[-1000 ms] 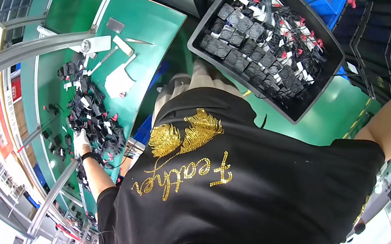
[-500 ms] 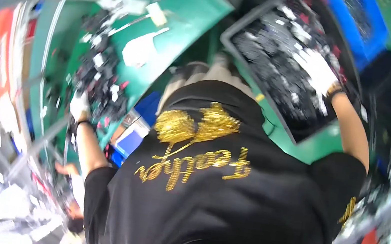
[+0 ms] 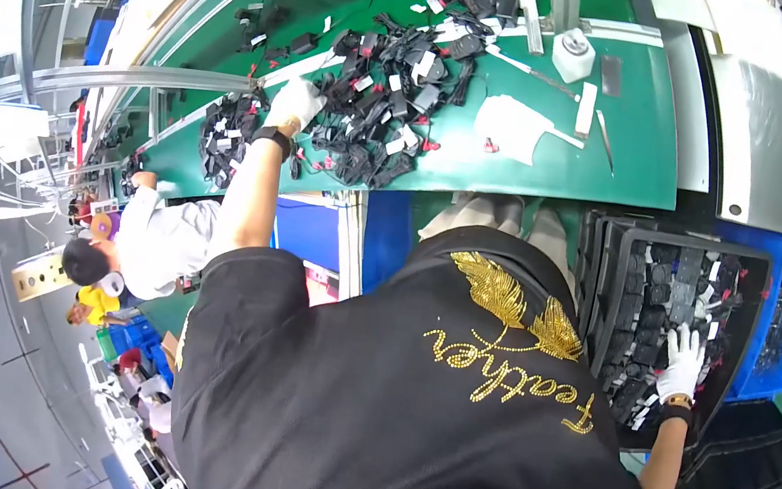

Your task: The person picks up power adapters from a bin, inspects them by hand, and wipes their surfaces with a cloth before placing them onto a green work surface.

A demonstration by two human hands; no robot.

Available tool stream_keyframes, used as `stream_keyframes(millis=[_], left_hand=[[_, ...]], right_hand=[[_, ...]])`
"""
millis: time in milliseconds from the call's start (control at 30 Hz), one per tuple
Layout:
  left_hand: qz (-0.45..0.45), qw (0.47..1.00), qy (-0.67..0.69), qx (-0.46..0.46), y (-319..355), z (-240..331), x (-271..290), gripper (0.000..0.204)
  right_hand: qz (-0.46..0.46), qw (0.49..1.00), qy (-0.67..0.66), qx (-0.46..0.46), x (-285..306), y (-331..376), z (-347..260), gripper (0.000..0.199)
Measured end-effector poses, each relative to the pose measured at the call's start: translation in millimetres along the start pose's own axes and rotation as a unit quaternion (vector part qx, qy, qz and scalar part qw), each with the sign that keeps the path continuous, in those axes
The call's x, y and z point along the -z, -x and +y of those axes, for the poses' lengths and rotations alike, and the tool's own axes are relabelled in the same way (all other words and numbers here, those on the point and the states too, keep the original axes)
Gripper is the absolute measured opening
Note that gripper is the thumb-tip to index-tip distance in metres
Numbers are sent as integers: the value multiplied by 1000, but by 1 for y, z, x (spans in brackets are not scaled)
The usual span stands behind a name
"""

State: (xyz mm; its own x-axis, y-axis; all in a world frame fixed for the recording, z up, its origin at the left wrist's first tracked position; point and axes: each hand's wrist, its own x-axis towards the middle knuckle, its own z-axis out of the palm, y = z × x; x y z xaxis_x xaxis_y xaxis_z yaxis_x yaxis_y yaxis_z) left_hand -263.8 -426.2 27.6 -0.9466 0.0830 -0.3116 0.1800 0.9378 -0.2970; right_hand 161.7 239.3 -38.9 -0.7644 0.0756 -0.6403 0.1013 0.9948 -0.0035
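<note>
Your hands are well apart, at black boxy plastic adapters (image 3: pixel 396 106).
Head view: your white-gloved left hand (image 3: pixel 297 105) is beside the heap on the green table (image 3: pixel 651 142), grip unclear; your white-gloved right hand (image 3: pixel 682 365), fingers spread, meets those in the black plastic crate (image 3: pixel 704 244). Probably light, stiff: grasp casings, not cords (image 3: pixel 462 81).

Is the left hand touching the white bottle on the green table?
Apart: the head view plainly shows the pile of black adapters lying between the left hand and the white bottle.
</note>
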Motion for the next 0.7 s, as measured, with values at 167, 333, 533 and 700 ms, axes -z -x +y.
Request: stream_keyframes(millis=[167, 333, 533, 700], left_hand=[[5, 990, 124, -64, -17, 15, 42, 42], [117, 925, 334, -140, -102, 87, 68, 66], [96, 930, 334, -121, -203, 179, 29, 50], [3, 797, 594, -112, -225, 159, 14, 46]], right_hand=[[328, 920, -215, 13, 86, -47, -88, 52], [368, 864, -333, 88, 216, -182, -253, 47], [369, 920, -118, 53, 316, -348, -381, 69], [249, 967, -35, -43, 320, -414, -423, 68]])
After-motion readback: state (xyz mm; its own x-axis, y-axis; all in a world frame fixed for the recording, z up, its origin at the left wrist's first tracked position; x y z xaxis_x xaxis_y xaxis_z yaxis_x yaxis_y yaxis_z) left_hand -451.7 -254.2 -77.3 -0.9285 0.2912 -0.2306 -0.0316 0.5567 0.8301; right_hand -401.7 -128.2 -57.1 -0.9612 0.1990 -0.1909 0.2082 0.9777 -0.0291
